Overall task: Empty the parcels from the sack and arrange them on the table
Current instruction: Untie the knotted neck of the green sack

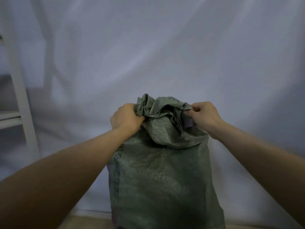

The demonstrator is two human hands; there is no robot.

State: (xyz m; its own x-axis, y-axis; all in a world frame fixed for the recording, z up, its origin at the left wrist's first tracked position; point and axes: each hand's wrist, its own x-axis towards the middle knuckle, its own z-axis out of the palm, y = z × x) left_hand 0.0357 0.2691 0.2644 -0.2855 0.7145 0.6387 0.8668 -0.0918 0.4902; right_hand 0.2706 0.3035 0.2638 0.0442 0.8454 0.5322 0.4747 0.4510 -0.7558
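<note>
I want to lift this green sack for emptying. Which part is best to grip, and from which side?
Probably the bunched neck of the green woven sack, from above on both sides. The sack stands upright and full, and its loose top gathers into folds. The left hand and right hand already grip those folds.

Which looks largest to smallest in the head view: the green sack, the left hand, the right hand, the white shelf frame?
1. green sack
2. white shelf frame, partly cut off
3. left hand and right hand: look alike, not ranked
</note>
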